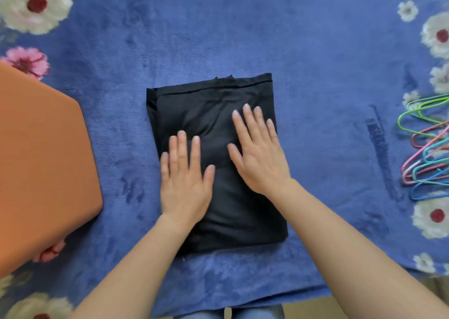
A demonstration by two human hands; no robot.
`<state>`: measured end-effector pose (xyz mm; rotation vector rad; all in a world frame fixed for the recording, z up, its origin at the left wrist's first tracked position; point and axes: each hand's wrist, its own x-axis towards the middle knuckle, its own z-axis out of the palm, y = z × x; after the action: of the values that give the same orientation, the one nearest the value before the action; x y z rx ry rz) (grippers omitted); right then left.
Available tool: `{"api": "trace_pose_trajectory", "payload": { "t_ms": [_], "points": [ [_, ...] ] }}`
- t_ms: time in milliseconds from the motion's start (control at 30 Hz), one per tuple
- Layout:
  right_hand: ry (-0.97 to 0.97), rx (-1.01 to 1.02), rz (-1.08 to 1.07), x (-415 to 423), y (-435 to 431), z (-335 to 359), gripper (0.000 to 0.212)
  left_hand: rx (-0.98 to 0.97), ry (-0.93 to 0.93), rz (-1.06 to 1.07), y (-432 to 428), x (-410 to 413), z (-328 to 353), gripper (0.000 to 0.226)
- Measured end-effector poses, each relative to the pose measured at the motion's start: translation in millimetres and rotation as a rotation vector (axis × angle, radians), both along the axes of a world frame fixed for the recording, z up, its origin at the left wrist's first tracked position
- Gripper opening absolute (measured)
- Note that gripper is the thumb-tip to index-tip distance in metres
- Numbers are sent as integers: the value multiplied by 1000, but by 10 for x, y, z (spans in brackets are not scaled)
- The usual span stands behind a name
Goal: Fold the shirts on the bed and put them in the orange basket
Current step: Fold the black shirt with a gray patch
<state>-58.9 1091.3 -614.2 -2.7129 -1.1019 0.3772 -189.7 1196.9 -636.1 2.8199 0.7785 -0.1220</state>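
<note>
Black folded shirt (pixel 218 163) on blue blanket (pixel 328 99); left hand (pixel 184 180), right hand (pixel 260 155) flat, fingers spread, gripping nothing.

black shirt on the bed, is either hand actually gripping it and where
Nothing is gripped. Both hands lie flat, fingers spread, pressing on top of the folded black shirt: the left hand near its left side, the right hand near its right edge.

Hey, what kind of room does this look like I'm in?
Probably a bedroom: a folded black shirt lies on a plush blue floral blanket, like a bed cover, with coloured clothes hangers piled to the right and an orange basket on the left.
</note>
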Motion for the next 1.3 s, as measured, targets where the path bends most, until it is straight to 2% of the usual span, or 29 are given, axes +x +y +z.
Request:
{"api": "trace_pose_trajectory", "payload": {
  "t_ms": [67, 167, 333, 400, 467, 500, 567, 700, 800, 867, 933, 1033, 1100, 1167, 1300],
  "points": [
    [-63, -96, 70, 42, -92, -230, 63, 16, 34, 32, 113, -119, -105, 64],
    [-118, -108, -58, 77, -265, -331, 63, -44, 23, 75, 205, -194, -116, 63],
    [-2, 7, -1, -250, -824, -90, 59, -296, -93, 286, 75, -511, 122, 62],
    [207, 109, -255, -404, -1046, 78, 54, -485, -140, 470, -51, -671, 288, 59],
    [514, 194, -569, -557, -1182, 212, 36, -685, -89, 672, -177, -795, 458, 58],
    [668, 226, -699, -609, -1208, 235, 26, -727, -45, 719, -213, -822, 494, 57],
    [858, 275, -833, -639, -1244, 267, 11, -804, 16, 745, -242, -847, 541, 59],
    [1078, 271, -811, -461, -1225, 385, 12, -1110, -93, 743, -156, -879, 567, 71],
    [1148, 236, -721, -324, -1329, 543, 17, -1201, -121, 612, -151, -1019, 758, 79],
    [1092, 182, -642, -296, -1437, 676, 25, -1280, -92, 519, -207, -1139, 901, 71],
    [1121, 211, -619, -310, -1529, 799, 20, -1362, -20, 501, -267, -1182, 1031, 49],
    [1254, 212, -711, -237, -1547, 890, 19, -1557, 103, 712, -190, -1089, 1173, 18],
    [1356, 215, -791, -68, -1457, 867, 20, -1663, 163, 805, -22, -969, 1235, 40],
    [1443, 318, -852, 135, -1279, 881, 29, -1709, 137, 912, 151, -783, 1310, 32],
    [1470, 474, -770, 578, -785, 924, 21, -1757, -71, 1206, 591, -322, 1267, 60]
  ]
}}
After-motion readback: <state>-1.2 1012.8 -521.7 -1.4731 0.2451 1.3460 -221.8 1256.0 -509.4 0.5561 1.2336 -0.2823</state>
